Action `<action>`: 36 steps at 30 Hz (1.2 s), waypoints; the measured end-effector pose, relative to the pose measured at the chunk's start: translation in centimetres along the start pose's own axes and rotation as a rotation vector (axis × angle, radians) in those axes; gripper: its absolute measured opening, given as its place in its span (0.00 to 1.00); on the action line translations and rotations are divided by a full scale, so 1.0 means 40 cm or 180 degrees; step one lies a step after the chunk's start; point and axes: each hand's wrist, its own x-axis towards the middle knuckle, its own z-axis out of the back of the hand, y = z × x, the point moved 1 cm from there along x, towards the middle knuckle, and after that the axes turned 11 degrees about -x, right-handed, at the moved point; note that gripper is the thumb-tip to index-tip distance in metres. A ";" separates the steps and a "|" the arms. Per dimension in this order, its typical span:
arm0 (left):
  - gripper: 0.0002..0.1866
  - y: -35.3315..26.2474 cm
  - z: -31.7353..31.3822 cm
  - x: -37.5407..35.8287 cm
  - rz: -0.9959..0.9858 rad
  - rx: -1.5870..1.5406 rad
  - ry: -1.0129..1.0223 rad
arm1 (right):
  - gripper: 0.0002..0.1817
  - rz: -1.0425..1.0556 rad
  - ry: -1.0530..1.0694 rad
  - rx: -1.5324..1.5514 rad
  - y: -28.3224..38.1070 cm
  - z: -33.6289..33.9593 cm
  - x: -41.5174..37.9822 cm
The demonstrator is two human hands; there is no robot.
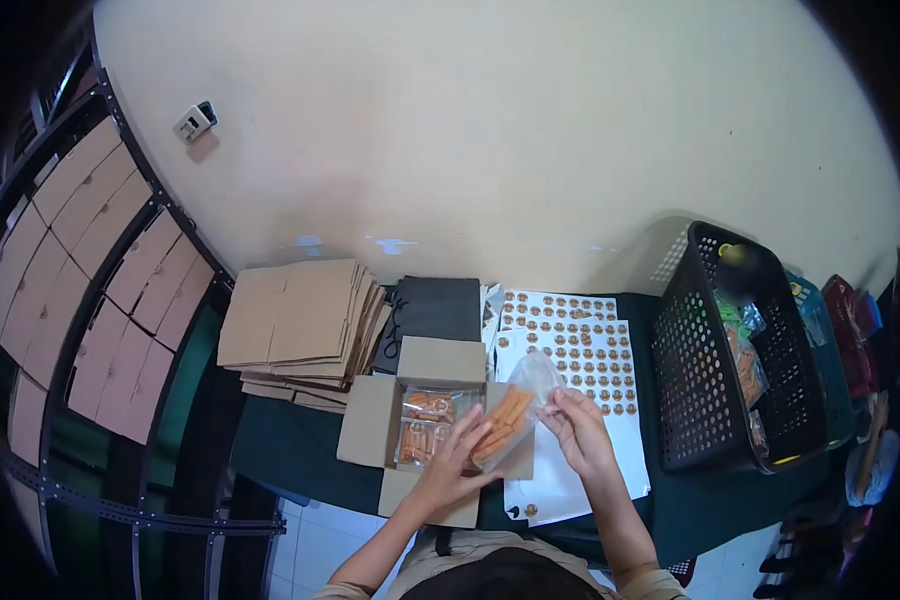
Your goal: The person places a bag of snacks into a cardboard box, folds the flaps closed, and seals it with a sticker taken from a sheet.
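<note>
Holding a clear packet (510, 422) of orange sticks, both hands pinch it above the open box (425, 425). Its long axis slants from the left hand (457, 458) up to the right hand (577, 428), fingers clamped on its ends.

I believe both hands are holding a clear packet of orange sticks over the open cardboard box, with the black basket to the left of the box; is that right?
Not quite: the head view shows the black basket to the right of the open cardboard box. Both the left hand and the right hand do hold the clear packet of orange sticks.
</note>
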 end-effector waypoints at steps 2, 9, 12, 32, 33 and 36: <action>0.36 0.047 0.000 -0.025 0.0102 0.0127 -0.0077 | 0.05 -0.0072 0.0122 0.0153 -0.037 0.013 0.019; 0.22 0.182 0.103 -0.093 0.1163 -0.1505 -0.0913 | 0.27 0.1525 -0.0274 -0.3041 -0.189 0.038 0.098; 0.22 0.225 0.134 -0.114 0.1430 -0.1685 -0.0985 | 0.28 0.0247 0.0869 -0.2226 -0.317 0.069 0.159; 0.23 0.466 0.079 -0.142 0.1713 0.1345 -0.0567 | 0.28 0.1628 -0.0315 -0.5960 -0.685 -0.003 0.198; 0.24 0.460 0.077 -0.141 0.1604 0.1514 -0.0390 | 0.28 0.1606 -0.0216 -0.6105 -0.677 -0.007 0.192; 0.27 0.455 0.057 -0.151 0.1509 0.1871 0.0065 | 0.28 0.2140 -0.0464 -0.6816 -0.658 -0.031 0.186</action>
